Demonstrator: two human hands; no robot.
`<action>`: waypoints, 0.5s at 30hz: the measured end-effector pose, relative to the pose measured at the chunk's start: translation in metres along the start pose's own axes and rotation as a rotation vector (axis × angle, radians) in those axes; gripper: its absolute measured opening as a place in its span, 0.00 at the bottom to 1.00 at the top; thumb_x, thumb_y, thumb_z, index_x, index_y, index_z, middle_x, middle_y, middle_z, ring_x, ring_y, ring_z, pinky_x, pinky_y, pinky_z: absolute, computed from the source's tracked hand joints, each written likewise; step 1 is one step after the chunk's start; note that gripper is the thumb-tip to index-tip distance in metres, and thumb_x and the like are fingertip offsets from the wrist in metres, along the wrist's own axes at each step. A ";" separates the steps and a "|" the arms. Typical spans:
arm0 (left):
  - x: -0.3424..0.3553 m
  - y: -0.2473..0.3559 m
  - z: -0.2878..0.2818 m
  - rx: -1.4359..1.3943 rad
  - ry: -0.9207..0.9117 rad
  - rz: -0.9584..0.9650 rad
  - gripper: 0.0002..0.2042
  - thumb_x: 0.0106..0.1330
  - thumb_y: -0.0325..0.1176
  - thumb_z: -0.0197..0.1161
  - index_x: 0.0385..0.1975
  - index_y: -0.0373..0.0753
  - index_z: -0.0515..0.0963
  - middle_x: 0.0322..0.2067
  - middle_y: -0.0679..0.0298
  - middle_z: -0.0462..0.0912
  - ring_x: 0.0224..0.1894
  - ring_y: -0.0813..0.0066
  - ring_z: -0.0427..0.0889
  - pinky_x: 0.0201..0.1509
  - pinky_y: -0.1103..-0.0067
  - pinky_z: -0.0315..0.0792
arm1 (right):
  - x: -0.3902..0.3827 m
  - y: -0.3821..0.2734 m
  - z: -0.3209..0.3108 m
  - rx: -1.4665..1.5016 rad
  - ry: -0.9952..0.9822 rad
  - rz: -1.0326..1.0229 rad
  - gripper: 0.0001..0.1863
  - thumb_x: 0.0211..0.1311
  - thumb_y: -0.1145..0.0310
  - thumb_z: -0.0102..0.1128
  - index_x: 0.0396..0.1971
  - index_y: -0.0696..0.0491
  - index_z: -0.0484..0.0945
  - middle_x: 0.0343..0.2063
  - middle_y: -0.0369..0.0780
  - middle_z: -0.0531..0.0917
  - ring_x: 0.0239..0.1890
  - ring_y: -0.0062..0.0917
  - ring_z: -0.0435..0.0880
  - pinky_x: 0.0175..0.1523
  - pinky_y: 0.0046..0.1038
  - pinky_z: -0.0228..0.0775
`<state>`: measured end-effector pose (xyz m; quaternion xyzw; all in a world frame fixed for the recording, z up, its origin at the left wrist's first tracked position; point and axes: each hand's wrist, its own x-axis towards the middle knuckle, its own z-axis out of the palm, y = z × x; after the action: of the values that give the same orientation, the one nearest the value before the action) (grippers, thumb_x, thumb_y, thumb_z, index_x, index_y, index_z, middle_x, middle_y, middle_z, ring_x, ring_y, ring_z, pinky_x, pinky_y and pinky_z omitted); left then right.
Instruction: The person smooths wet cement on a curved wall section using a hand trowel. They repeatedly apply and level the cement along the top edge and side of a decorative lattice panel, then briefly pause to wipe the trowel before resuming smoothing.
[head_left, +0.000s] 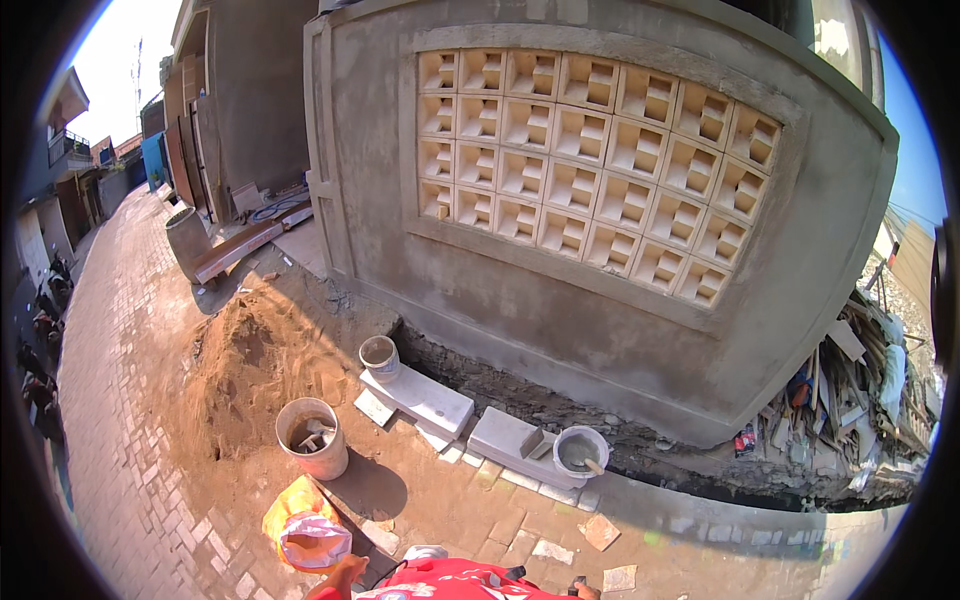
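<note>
Part of my left hand or forearm [345,575] shows at the lower edge beside my red shirt, just right of an open orange sack [310,540] with a pale inside. My right hand [586,589] is mostly cut off by the lower edge, at the shirt's other side; its fingers are unclear. Farther forward stand a large pale bucket [320,460] with tools or scraps inside, a smaller bucket [380,358], and a white bucket [580,440] with grey contents and a stick-like handle.
A sand pile [225,370] lies on the paving. Pale blocks [435,405] edge a trench [640,470] below a grey wall [500,290] with a breeze-block panel. Debris [840,400] is heaped at right. A concrete cylinder [188,245] and parked motorbikes [45,350] line the alley.
</note>
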<state>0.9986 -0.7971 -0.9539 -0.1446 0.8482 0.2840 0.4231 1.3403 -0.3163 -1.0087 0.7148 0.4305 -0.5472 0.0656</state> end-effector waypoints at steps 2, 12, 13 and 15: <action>-0.001 0.006 -0.005 -0.198 0.080 -0.048 0.19 0.67 0.45 0.57 0.41 0.31 0.78 0.31 0.55 0.82 0.26 0.62 0.81 0.30 0.65 0.79 | -0.002 -0.017 0.008 0.008 0.005 -0.072 0.26 0.51 0.58 0.68 0.51 0.51 0.76 0.46 0.41 0.80 0.45 0.36 0.80 0.42 0.46 0.76; 0.049 -0.011 -0.026 -0.552 0.206 0.275 0.16 0.64 0.39 0.60 0.41 0.31 0.78 0.26 0.57 0.81 0.24 0.67 0.79 0.26 0.72 0.76 | -0.042 -0.087 0.054 -0.127 -0.050 -0.259 0.22 0.54 0.58 0.65 0.48 0.49 0.78 0.46 0.38 0.79 0.46 0.33 0.78 0.44 0.48 0.74; 0.042 -0.020 -0.027 -0.551 0.263 0.248 0.16 0.63 0.39 0.61 0.41 0.31 0.78 0.26 0.56 0.81 0.23 0.66 0.80 0.26 0.72 0.76 | -0.047 -0.091 0.063 -0.161 -0.055 -0.266 0.21 0.54 0.58 0.65 0.48 0.48 0.78 0.47 0.38 0.79 0.46 0.33 0.78 0.44 0.48 0.74; 0.058 -0.062 -0.015 -0.609 0.264 0.149 0.16 0.62 0.39 0.61 0.40 0.30 0.78 0.26 0.55 0.81 0.21 0.64 0.80 0.25 0.71 0.75 | -0.063 -0.096 0.076 -0.231 -0.076 -0.275 0.20 0.54 0.57 0.65 0.47 0.48 0.79 0.45 0.37 0.79 0.44 0.32 0.79 0.43 0.46 0.75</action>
<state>0.9846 -0.8553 -1.0152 -0.2373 0.7802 0.5333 0.2248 1.2173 -0.3337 -0.9497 0.6156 0.5814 -0.5247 0.0882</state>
